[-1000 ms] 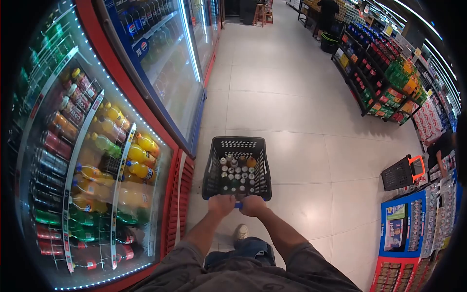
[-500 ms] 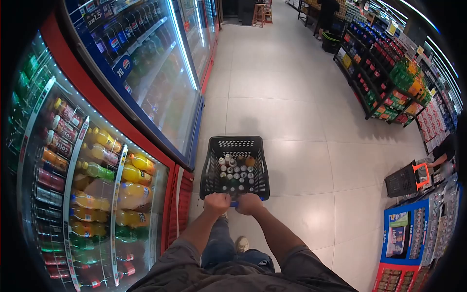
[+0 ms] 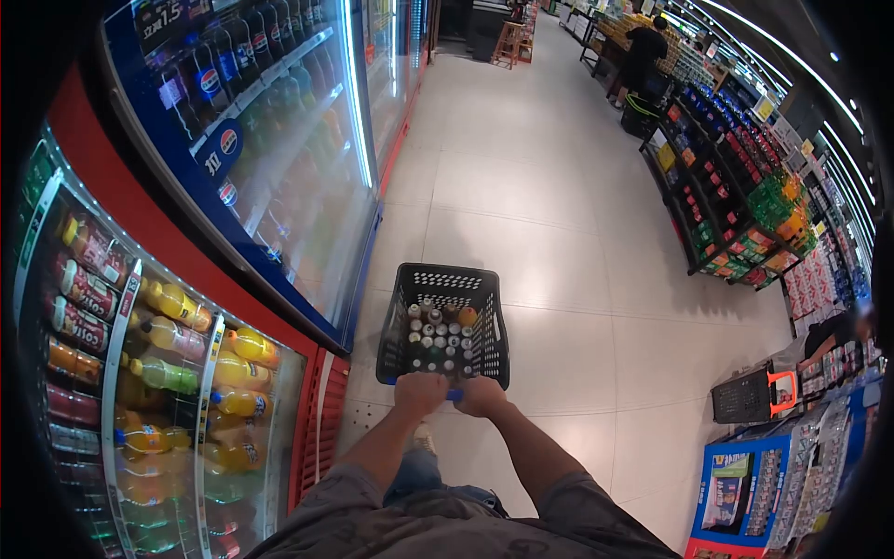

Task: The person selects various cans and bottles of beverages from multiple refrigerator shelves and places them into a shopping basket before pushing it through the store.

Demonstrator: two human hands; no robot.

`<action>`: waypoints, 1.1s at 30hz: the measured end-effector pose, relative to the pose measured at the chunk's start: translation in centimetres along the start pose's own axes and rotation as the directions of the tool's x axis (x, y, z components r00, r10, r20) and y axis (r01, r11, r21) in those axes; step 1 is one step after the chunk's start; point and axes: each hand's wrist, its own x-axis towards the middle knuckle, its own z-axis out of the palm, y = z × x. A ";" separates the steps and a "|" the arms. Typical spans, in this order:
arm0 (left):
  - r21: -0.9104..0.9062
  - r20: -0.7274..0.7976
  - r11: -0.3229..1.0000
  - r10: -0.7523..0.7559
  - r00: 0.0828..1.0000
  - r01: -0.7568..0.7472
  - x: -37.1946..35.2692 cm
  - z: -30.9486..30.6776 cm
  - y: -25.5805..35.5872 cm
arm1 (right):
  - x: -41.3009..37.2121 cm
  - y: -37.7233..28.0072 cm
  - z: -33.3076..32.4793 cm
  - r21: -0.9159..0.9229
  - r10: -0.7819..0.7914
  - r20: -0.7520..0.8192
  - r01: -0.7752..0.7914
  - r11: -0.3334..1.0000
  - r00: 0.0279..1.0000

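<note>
Both my left hand (image 3: pixel 421 394) and my right hand (image 3: pixel 480 397) are closed around the blue handle (image 3: pixel 454 395) of a black shopping basket (image 3: pixel 390 321). The hands sit close together, with a short piece of handle showing between them. Inside the basket, several bottles or cans (image 3: pixel 441 337) stand upright in rows, mostly with pale tops; one near the far right has an orange top. Their labels are too small to read. The basket's perforated walls rise around them, in front of my body and just above the floor.
Glass-door drink coolers (image 3: pixel 168 373) line the left side. On the right stand a black bottle rack (image 3: pixel 717 186), another black basket (image 3: pixel 740 401) with an orange handle beside a person, and a blue display stand (image 3: pixel 736 484). Farther up the tiled floor (image 3: pixel 521 168) is a person in dark clothes (image 3: pixel 643 56).
I have moved forward along the aisle with the basket. The coolers, the rack and the orange-handled basket have shifted in view. A different shoe shows beneath my arms. Both hands keep their hold.
</note>
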 end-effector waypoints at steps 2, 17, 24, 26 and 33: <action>-0.008 0.035 1.000 -0.011 0.999 0.011 1.8 -1.2 0.2 | 1.2 0.2 -1.4 -0.019 0.028 0.038 -0.028 0.999 0.999; -0.013 0.057 1.000 0.007 0.998 -0.006 17.3 -3.2 0.0 | 13.8 4.9 -9.8 -0.027 0.015 0.032 -0.014 1.000 0.999; 0.030 0.109 0.998 -0.057 0.992 0.054 27.1 -4.2 -0.5 | 21.8 8.0 -14.1 -0.023 -0.040 -0.018 0.040 0.999 0.999; 0.014 0.104 0.999 -0.048 0.993 0.047 29.6 -5.1 -0.3 | 23.8 8.6 -16.6 -0.020 -0.056 -0.009 0.056 0.998 0.998; 0.078 0.106 0.996 -0.052 0.993 0.044 39.4 -6.0 -0.8 | 31.4 11.1 -21.9 0.014 -0.079 -0.040 0.079 0.997 0.996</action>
